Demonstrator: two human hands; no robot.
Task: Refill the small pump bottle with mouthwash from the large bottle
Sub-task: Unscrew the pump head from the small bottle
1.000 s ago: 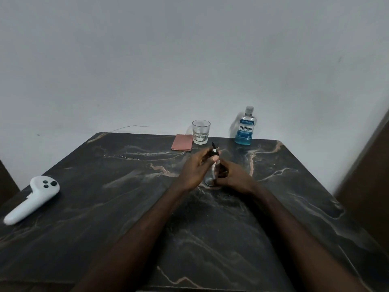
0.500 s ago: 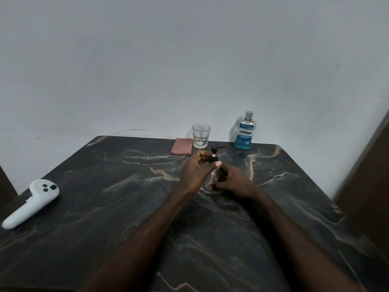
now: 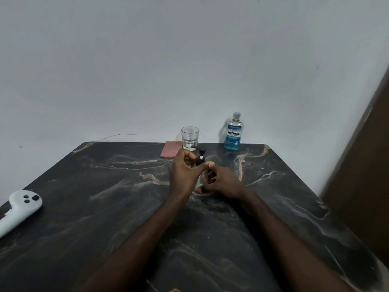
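Centrally, right hand [image 3: 223,182] curled round small pump bottle [image 3: 200,161], left hand [image 3: 184,172] pinching its top

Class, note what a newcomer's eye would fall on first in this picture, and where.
Mid-table, the left hand pinches the black top of the small pump bottle while the right hand grips its body. The blue mouthwash bottle stands capped at the back; a white controller lies far left.

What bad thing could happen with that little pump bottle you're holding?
The small pump bottle is clear and slim; if the right hand slips while the left hand works the pump top, it might tip. The glass stands just behind, so a jerking hand could knock it over.
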